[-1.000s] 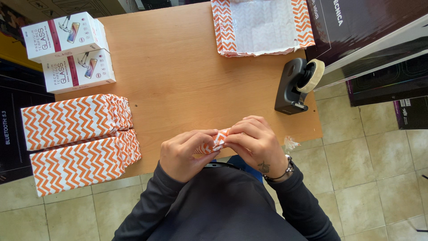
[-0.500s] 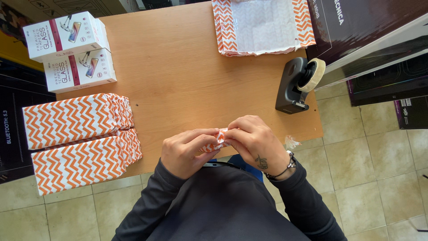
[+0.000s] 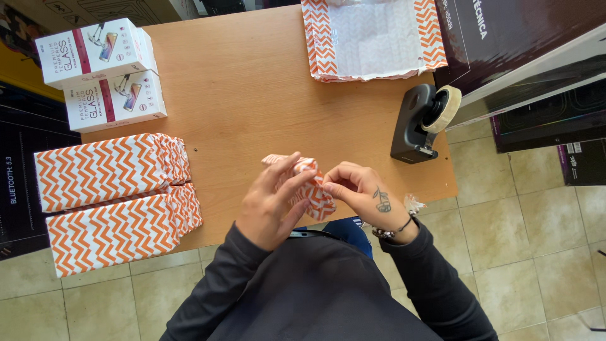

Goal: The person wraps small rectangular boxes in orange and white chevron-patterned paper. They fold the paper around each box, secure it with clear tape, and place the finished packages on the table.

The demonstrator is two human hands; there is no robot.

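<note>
Where the near table edge meets the dark-sleeved torso, a small parcel wrapped in orange-and-white chevron paper (image 3: 309, 186) is held just above the wooden table (image 3: 252, 95), between both hands. By the left hand (image 3: 271, 205) it is grasped from the side, fingers laid along its top and thumb beneath. By the right hand (image 3: 360, 196) (tattooed, with a bracelet at the wrist) its near end is pinched, the fingertips closed on the paper there.

Handling, as judged: the parcel is taken to be light and small, its wrap thin, soft and easily creased or torn; the content appears stiff enough to keep a block shape. A hold across the flat faces is thought safer than one on the loose paper ends.

To the left, two larger wrapped boxes (image 3: 113, 202) in the same chevron paper are laid side by side, touching. Beyond them, two white retail boxes with a dark red band (image 3: 104, 72) are set near the far left corner, one just beside the other.

To the right, a dark grey tape dispenser (image 3: 420, 123) with a pale roll is stood near the right edge. Farthest off, a stack of chevron wrapping sheets (image 3: 372, 38) is spread at the far edge, pale side up. Black cartons (image 3: 530, 57) are seen past the table on the right.
</note>
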